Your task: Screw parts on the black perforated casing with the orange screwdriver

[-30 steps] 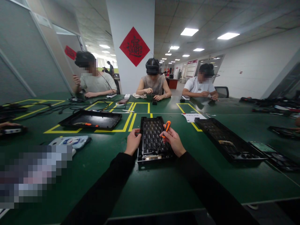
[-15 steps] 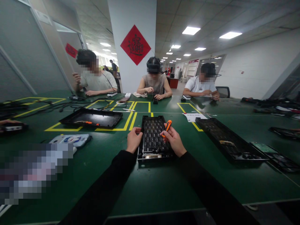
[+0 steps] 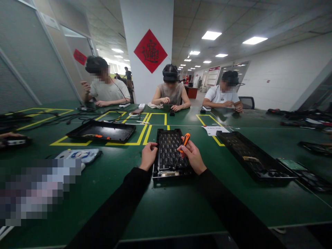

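Note:
In front of me on the green table lies a rectangular black casing (image 3: 168, 147) with rows of dark curved shapes inside. A pale strip (image 3: 169, 174) runs along its near end. My left hand (image 3: 149, 156) is closed at the casing's left edge, thumb and fingers pinched against the rim. My right hand (image 3: 194, 158) grips an orange-and-black screwdriver (image 3: 185, 139) over the right side. Its shaft slants down to the left, and the tip is at the casing's near end. Whether a screw is under the tip is too small to tell.
A black tray (image 3: 85, 134) with orange-handled tools stands to the left, behind a phone-like item (image 3: 89, 155). On the right lie another black casing (image 3: 233, 147), a paper sheet (image 3: 214, 130) and a green circuit board (image 3: 292, 164). Cables (image 3: 77, 117) cross the far left; several people sit opposite.

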A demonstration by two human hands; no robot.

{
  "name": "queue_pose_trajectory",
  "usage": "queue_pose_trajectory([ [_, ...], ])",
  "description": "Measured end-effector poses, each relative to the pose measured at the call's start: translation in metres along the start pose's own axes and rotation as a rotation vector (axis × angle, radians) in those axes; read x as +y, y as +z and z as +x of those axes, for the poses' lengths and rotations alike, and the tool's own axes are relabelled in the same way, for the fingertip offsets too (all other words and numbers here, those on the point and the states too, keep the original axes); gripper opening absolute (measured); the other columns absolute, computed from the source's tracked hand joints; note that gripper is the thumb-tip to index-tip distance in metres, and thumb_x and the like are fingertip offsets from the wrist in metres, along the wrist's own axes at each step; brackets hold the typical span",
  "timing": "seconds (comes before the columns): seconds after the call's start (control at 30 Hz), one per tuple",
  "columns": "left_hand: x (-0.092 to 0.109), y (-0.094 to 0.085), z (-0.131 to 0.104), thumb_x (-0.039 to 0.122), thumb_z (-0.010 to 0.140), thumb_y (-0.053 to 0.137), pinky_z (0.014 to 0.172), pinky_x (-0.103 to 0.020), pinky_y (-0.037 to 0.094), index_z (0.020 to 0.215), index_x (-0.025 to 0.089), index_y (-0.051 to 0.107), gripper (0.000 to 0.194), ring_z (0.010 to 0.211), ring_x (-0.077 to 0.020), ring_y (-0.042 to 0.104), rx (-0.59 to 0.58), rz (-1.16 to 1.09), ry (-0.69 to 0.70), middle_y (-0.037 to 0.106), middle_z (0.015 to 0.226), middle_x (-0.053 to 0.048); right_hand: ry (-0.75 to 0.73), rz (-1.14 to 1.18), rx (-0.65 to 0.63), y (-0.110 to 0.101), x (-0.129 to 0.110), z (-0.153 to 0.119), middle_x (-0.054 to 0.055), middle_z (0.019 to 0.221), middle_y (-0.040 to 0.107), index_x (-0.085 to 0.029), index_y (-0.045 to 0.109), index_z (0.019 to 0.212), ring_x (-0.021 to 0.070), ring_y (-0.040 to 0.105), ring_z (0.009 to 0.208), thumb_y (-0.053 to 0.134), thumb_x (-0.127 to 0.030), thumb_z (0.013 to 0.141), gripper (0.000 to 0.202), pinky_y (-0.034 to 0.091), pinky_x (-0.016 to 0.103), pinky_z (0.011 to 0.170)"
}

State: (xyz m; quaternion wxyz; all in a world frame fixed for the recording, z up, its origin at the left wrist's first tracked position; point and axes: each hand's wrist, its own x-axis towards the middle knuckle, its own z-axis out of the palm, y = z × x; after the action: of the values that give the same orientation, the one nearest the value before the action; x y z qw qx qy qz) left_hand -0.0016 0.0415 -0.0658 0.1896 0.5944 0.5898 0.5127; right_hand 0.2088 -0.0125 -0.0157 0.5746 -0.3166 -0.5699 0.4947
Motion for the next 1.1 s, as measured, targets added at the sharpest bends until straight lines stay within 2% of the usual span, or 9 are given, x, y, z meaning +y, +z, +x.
queue_pose_trajectory([
  [0.17,-0.003,0.001,0.001,0.017,0.074,0.048,0.082,-0.032,0.045,0.090,0.017,0.060,0.021,0.081,-0.0157,0.058,-0.009,0.049,0.061,0.064,0.092,-0.005,-0.007,-0.017,-0.013,-0.002,0.003,0.001,0.002,0.082,0.062,-0.020,0.043,0.127,0.0078,0.050,0.054,0.057,-0.034,0.079,0.051,0.043,0.022,0.051],
  [0.3,-0.005,0.002,0.002,0.016,0.073,0.048,0.081,-0.031,0.045,0.090,0.016,0.060,0.021,0.081,-0.0152,0.058,-0.007,0.062,0.057,0.064,0.092,-0.005,-0.027,-0.042,-0.043,0.001,-0.002,0.000,0.003,0.083,0.062,-0.020,0.042,0.127,0.0084,0.051,0.056,0.057,-0.032,0.080,0.051,0.043,0.022,0.051],
  [0.47,-0.002,0.000,0.001,0.016,0.074,0.048,0.079,-0.030,0.045,0.090,0.016,0.060,0.020,0.078,-0.0146,0.058,-0.010,0.066,0.044,0.064,0.092,-0.005,-0.032,-0.031,-0.097,0.007,-0.009,-0.003,0.002,0.086,0.060,-0.022,0.047,0.123,0.0085,0.052,0.059,0.066,-0.028,0.074,0.053,0.044,0.021,0.052],
  [0.63,-0.002,0.000,0.001,0.016,0.073,0.047,0.079,-0.030,0.045,0.089,0.016,0.060,0.020,0.077,-0.0149,0.058,-0.016,0.074,0.046,0.064,0.093,-0.005,-0.008,-0.030,-0.055,0.007,-0.009,-0.002,0.003,0.084,0.062,-0.020,0.048,0.117,0.0098,0.054,0.059,0.070,-0.027,0.069,0.054,0.044,0.021,0.051],
  [0.8,-0.004,0.000,0.000,0.017,0.073,0.047,0.079,-0.030,0.044,0.088,0.017,0.060,0.020,0.079,-0.0149,0.058,-0.009,0.054,0.049,0.064,0.093,-0.004,-0.004,-0.066,-0.085,0.005,-0.006,-0.002,0.005,0.085,0.065,-0.016,0.054,0.109,0.0092,0.052,0.058,0.060,-0.032,0.078,0.036,0.043,0.023,0.054],
  [0.97,-0.003,0.000,0.000,0.017,0.072,0.047,0.078,-0.029,0.044,0.081,0.017,0.060,0.016,0.077,-0.0146,0.057,-0.009,0.066,0.039,0.064,0.089,-0.004,0.004,-0.082,-0.067,0.008,-0.004,-0.004,0.002,0.083,0.060,-0.019,0.048,0.121,0.0083,0.049,0.057,0.055,-0.032,0.081,0.043,0.041,0.022,0.052],
  [1.1,-0.003,0.000,0.001,0.019,0.072,0.047,0.077,-0.029,0.044,0.078,0.017,0.061,0.015,0.076,-0.0148,0.057,-0.003,0.085,0.042,0.063,0.085,-0.004,-0.017,-0.085,-0.051,0.008,-0.003,-0.002,0.002,0.084,0.060,-0.020,0.050,0.117,0.0095,0.051,0.059,0.060,-0.032,0.078,0.042,0.040,0.021,0.050],
])
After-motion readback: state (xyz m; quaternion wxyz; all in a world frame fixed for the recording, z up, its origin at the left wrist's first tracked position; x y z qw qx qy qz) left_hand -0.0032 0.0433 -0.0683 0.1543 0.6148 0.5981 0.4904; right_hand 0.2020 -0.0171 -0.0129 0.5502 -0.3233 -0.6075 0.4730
